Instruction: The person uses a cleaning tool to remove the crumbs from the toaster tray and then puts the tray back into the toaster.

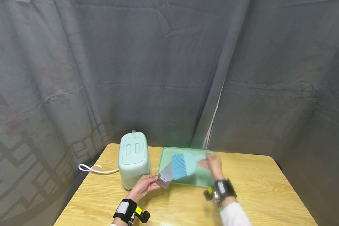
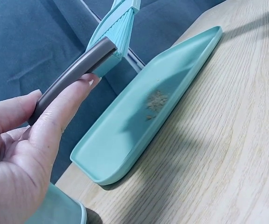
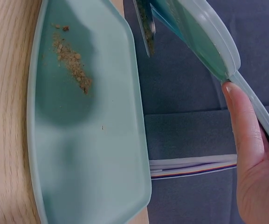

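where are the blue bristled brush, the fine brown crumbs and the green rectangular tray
Brush (image 1: 190,164): head view, the block behind the bristles
Crumbs (image 3: 72,62): right wrist view, middle of pile
Tray (image 3: 111,170): right wrist view, bare floor

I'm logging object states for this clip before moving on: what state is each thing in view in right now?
Crumbs: loose, heaped with stray bits
Green tray: lying flat, crumbs on it
Grey scoop: raised, pinched by the left hand
Blue brush: raised, gripped by its handle in the right hand
Green appliance: upright, top looks closed
White cord: partly looped
Grey curtain: hanging, creased
Wrist straps: fastened around both wrists
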Motion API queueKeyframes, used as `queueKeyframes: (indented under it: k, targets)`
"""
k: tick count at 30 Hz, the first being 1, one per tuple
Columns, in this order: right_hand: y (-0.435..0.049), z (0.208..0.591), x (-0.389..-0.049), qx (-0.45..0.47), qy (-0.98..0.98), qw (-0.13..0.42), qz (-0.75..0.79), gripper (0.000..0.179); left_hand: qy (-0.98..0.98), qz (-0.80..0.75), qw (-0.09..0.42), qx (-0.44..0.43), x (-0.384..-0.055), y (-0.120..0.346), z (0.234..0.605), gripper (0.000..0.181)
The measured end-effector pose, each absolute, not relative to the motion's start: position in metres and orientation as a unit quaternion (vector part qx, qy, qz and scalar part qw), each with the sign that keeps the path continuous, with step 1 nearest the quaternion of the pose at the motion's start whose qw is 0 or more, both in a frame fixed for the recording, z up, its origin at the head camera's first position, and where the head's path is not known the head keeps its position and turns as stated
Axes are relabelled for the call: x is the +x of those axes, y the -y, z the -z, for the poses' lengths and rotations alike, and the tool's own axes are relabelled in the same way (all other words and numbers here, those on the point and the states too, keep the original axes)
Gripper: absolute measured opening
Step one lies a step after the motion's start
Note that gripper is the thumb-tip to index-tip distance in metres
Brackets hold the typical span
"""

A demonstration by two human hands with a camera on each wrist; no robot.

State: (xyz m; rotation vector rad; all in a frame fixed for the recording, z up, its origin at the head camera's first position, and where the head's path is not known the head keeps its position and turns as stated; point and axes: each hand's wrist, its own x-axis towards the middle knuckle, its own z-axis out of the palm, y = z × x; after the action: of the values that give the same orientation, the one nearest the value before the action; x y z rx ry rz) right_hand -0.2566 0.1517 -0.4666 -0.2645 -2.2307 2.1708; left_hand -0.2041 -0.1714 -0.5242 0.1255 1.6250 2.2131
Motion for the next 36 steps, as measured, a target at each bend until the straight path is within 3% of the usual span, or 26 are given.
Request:
queueKeyframes:
  k: [9,36]
  targets:
    - [-0.160,0.466,-0.254,-0.097,0.708,0.003,-0.699,0.062,-0.584,-0.788,0.194,0.039,-0.205,0.172,0.522,0.045]
    - [-0.176,0.477,-0.249,-0.120,0.697,0.033,-0.706,0.052,-0.576,-0.794,0.194,0.036,-0.204,0.172,0.527,0.044]
